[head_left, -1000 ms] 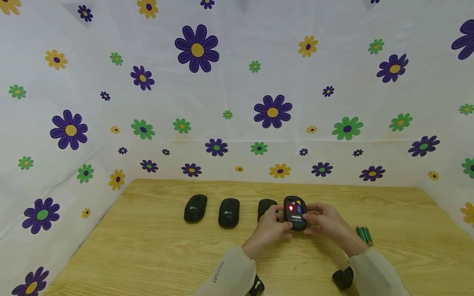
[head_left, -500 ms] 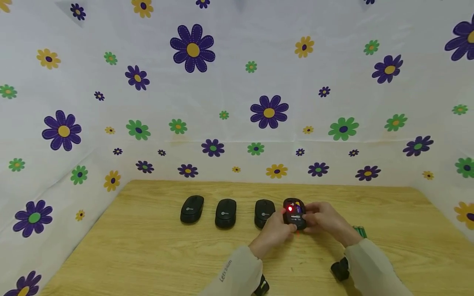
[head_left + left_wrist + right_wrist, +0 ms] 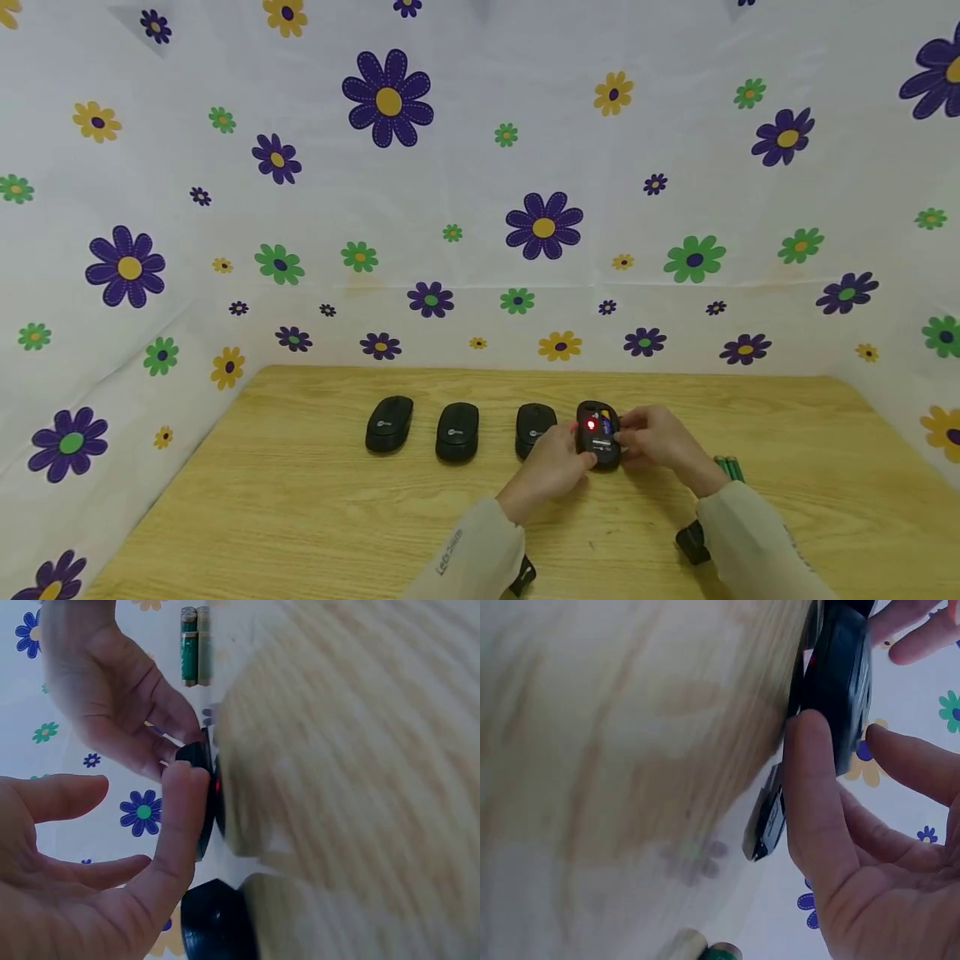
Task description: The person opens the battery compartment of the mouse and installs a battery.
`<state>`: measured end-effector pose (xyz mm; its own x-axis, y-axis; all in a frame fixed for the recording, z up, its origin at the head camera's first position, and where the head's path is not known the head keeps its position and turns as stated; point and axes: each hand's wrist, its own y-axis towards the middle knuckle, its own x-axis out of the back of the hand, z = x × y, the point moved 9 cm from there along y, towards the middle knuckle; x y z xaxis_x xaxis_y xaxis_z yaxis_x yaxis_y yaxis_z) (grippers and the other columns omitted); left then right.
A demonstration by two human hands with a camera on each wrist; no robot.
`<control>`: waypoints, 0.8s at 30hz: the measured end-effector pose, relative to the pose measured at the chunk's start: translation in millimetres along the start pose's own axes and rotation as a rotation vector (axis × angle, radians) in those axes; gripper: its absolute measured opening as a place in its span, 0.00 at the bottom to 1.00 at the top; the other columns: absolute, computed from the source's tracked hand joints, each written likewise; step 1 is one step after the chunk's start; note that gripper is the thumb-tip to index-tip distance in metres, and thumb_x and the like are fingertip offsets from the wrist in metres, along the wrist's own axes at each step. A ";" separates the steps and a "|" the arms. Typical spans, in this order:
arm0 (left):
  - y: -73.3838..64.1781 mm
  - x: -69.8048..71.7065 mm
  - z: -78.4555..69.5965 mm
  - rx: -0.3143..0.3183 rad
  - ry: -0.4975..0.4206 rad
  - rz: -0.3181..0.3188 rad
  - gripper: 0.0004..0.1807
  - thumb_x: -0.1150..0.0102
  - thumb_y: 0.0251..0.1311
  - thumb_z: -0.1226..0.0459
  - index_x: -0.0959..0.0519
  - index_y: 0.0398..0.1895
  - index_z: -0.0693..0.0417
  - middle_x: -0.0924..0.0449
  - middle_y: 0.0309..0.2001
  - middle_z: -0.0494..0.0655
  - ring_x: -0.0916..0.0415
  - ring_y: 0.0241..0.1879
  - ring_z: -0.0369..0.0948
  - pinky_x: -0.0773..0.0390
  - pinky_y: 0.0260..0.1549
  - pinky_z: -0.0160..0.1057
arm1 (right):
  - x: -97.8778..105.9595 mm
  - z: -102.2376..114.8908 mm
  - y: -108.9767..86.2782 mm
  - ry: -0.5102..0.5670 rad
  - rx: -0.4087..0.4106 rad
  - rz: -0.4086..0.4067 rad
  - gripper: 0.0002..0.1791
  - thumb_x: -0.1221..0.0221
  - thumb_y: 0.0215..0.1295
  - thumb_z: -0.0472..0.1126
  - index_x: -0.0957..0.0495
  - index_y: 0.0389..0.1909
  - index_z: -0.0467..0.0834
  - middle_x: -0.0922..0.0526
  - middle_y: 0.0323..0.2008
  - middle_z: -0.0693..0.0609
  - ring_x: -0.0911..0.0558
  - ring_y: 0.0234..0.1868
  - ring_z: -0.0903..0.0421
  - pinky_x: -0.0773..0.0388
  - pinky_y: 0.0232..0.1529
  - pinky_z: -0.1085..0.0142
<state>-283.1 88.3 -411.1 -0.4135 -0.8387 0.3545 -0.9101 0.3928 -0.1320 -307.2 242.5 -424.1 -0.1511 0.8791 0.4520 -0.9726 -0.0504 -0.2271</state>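
An upside-down black computer mouse shows its underside, with a red light glowing and a purple-and-yellow strip in its recess. My left hand holds its left side, the thumb at its near edge. In the left wrist view, that hand's index finger stands apart from the mouse. My right hand pinches the right edge; the right wrist view shows its thumb on the mouse. Close by that thumb lies a small dark piece with pale marking, hidden in the head view.
Three black mice stand upright to the left: the far one, the middle one and the near one, partly behind my left hand. Green batteries lie beside my right wrist. A flowered cloth hangs behind the wooden table.
The head view has shifted a little. Both hands stay at the overturned mouse, which has moved slightly away from its neighbour; more of that neighbouring mouse shows now than a second ago.
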 end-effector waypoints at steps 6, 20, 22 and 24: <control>-11.6 19.7 -5.2 -0.072 -0.045 0.000 0.24 0.45 0.72 0.69 0.31 0.69 0.63 0.28 0.59 0.58 0.19 0.31 0.42 0.14 0.26 0.41 | 12.0 3.5 -8.5 -0.066 -0.015 -0.108 0.16 0.44 0.72 0.29 0.29 0.53 0.20 0.20 0.42 0.31 0.18 0.30 0.51 0.12 0.34 0.58; -19.1 71.1 3.0 -0.117 0.030 -0.105 0.21 0.47 0.73 0.71 0.30 0.67 0.67 0.27 0.58 0.64 0.18 0.38 0.50 0.14 0.32 0.52 | 15.8 22.3 -16.3 0.080 0.055 -0.121 0.18 0.43 0.73 0.31 0.30 0.55 0.20 0.18 0.43 0.33 0.17 0.29 0.53 0.11 0.34 0.58; -18.8 75.8 3.6 -0.120 0.035 -0.119 0.21 0.46 0.73 0.71 0.30 0.66 0.67 0.27 0.58 0.64 0.18 0.38 0.51 0.14 0.31 0.52 | 14.2 25.9 -16.1 0.092 0.064 -0.112 0.19 0.43 0.73 0.31 0.30 0.56 0.19 0.18 0.43 0.33 0.16 0.30 0.53 0.11 0.35 0.57; -18.0 79.2 5.0 -0.118 0.031 -0.131 0.21 0.46 0.72 0.71 0.30 0.66 0.67 0.27 0.58 0.64 0.18 0.39 0.52 0.14 0.31 0.52 | 11.3 29.1 -16.6 0.105 0.070 -0.102 0.20 0.43 0.73 0.31 0.31 0.57 0.19 0.18 0.44 0.33 0.15 0.31 0.53 0.11 0.36 0.57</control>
<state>-299.6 13.0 -385.3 -0.2890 -0.8740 0.3906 -0.9456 0.3243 0.0260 -297.9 239.4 -390.2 -0.0347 0.9260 0.3758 -0.9924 0.0125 -0.1224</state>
